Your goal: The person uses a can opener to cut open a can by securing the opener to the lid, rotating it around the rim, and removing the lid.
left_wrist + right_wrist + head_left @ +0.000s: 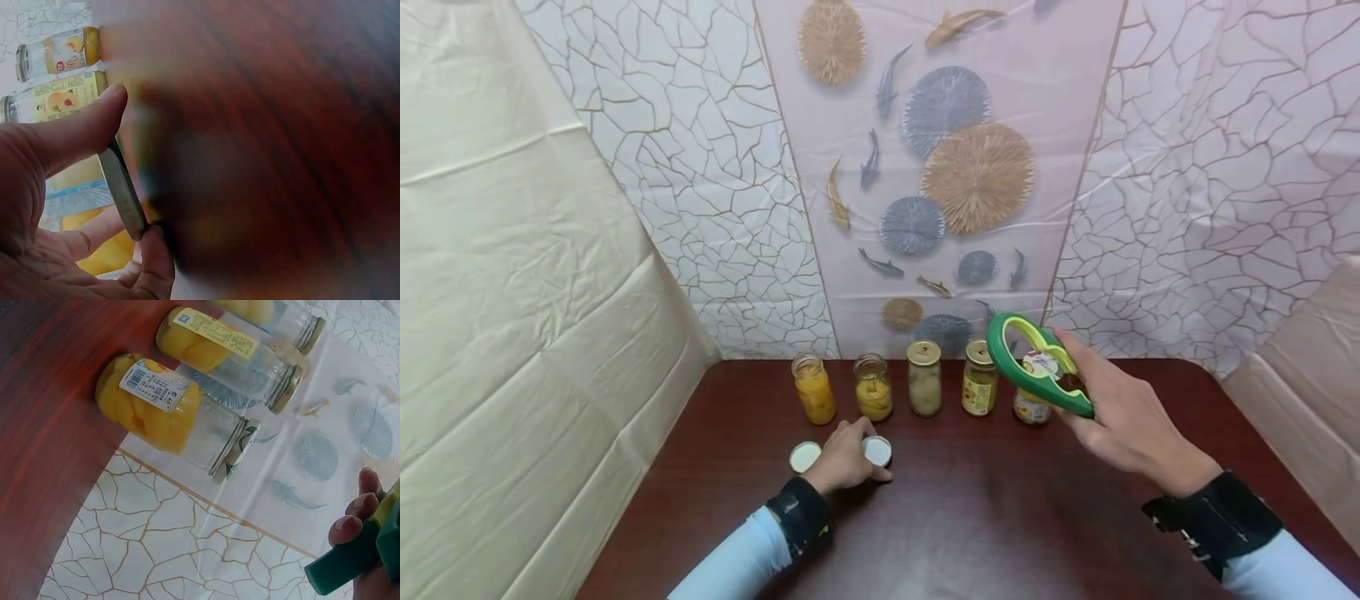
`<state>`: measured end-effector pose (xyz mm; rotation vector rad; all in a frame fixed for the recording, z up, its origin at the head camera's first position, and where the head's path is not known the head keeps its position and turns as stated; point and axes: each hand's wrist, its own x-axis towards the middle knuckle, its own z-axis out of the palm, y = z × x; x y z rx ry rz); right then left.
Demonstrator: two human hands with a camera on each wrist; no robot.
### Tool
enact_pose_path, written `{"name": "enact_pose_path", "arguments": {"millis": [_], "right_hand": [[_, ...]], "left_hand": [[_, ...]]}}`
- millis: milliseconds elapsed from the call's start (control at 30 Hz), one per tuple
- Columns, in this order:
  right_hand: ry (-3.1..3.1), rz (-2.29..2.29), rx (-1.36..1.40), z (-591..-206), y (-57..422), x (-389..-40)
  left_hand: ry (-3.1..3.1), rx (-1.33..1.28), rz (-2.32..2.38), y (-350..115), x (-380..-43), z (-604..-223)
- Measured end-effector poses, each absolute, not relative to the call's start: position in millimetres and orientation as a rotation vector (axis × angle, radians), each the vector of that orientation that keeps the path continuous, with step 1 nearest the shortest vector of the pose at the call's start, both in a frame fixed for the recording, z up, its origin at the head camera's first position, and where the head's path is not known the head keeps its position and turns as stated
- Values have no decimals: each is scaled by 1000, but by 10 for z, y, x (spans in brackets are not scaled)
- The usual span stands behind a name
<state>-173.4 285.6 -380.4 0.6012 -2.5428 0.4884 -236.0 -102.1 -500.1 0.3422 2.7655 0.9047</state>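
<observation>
Lid (877,451) pinched in left grip (846,458), white side up; right grip (1123,412) curled round green tool (1037,383).

I'm seeing a cream drape (535,275) sloping on the left, a cracked-pattern backdrop (700,125) hanging behind with a fish panel (940,183), and light glinting softly off the red-brown table (958,533).

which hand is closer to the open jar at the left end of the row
Left. The left hand is in front of the jar, slightly to its right; the right hand is far off to its right.
</observation>
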Motion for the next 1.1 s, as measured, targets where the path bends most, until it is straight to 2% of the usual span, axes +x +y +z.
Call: {"name": "enact_pose_path", "arguments": {"millis": [1100], "right_hand": [[-2570, 460, 605, -3845, 2914, -1690]], "left_hand": [[2717, 310, 953, -1049, -2385, -5013]]}}
